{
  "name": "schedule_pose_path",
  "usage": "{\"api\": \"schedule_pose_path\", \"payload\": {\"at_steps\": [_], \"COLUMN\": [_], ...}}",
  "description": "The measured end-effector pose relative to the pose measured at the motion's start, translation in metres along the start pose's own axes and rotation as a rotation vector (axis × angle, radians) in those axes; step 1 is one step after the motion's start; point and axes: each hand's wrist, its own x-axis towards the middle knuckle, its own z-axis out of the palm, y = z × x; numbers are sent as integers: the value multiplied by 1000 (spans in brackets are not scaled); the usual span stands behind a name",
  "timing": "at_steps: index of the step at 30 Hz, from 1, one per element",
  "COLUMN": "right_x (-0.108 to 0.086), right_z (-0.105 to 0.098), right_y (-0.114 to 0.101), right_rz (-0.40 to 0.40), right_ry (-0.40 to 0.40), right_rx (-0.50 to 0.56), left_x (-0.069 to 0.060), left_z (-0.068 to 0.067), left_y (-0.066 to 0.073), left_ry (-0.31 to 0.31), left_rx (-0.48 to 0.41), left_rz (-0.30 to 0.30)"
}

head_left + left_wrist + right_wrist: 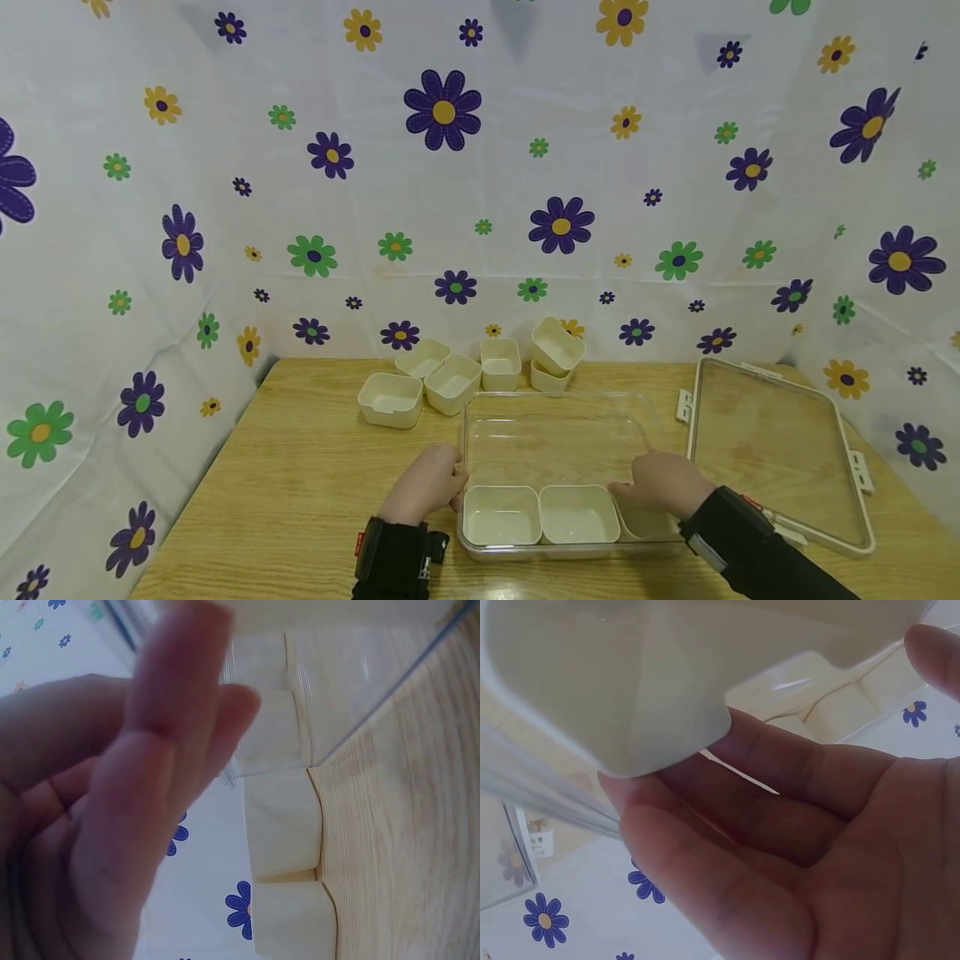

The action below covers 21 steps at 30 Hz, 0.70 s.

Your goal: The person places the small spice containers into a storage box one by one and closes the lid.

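Observation:
A clear plastic box point(558, 450) lies before me with two cream bins, the left bin point(501, 517) and the middle bin point(579, 514), side by side along its front. My right hand point(667, 483) holds a third cream bin point(647, 521) by its rim at the box's front right. In the right wrist view, fingers bend beneath that bin's notched rim, and the thumb is at the opposite side. My left hand point(426, 487) rests against the box's left wall, fingers loosely bent; the left wrist view shows no bin in it.
Several cream bins stand behind the box, among them a left bin point(391, 400) and a tilted bin point(558, 343) stacked on another. A clear lid with a white frame point(855, 467) and clips lies at the right. Flowered cloth point(442, 192) encloses the wooden table point(300, 500).

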Motion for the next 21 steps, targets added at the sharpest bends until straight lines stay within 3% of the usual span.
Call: {"api": "schedule_pose_path", "payload": {"at_steps": [21], "right_x": [-1], "right_z": [3], "right_y": [3], "right_rz": [-2], "right_ry": [-2], "right_rx": [-33], "left_x": [-2], "left_z": [-2], "left_y": [1], "left_ry": [22], "left_rx": [-26], "left_rz": [36]}}
